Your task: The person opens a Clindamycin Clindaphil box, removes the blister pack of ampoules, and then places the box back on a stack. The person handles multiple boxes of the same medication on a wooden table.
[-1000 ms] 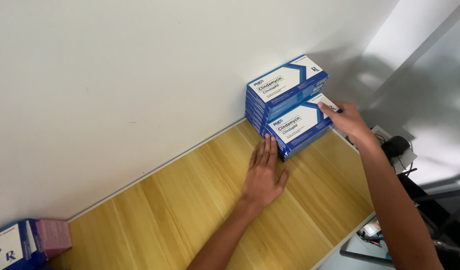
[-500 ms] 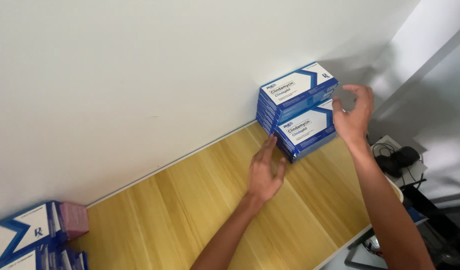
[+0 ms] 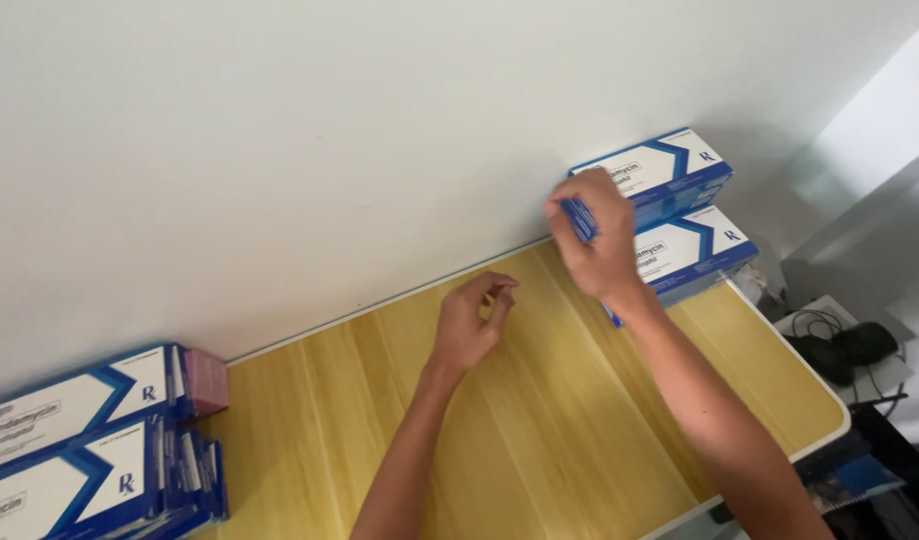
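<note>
Your right hand [image 3: 598,240] grips a blue box [image 3: 580,218] at the upper-right stack [image 3: 680,215], left hand [image 3: 470,322] loosely curled and empty; seat it flush next.

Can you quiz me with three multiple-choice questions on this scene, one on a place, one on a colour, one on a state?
1. Where does the far stack of boxes stand?
A. against the wall at the table's right end
B. in the middle of the table
C. on the floor

2. What colour is the small box beside the near stack?
A. green
B. pink
C. black

3. What is the left hand doing?
A. gripping a box
B. pressing the wall
C. holding nothing, fingers loosely curled above the table

Answers: 1 A, it touches the wall. 2 B, its end shows pink. 3 C, only the right hand meets a box.
</note>
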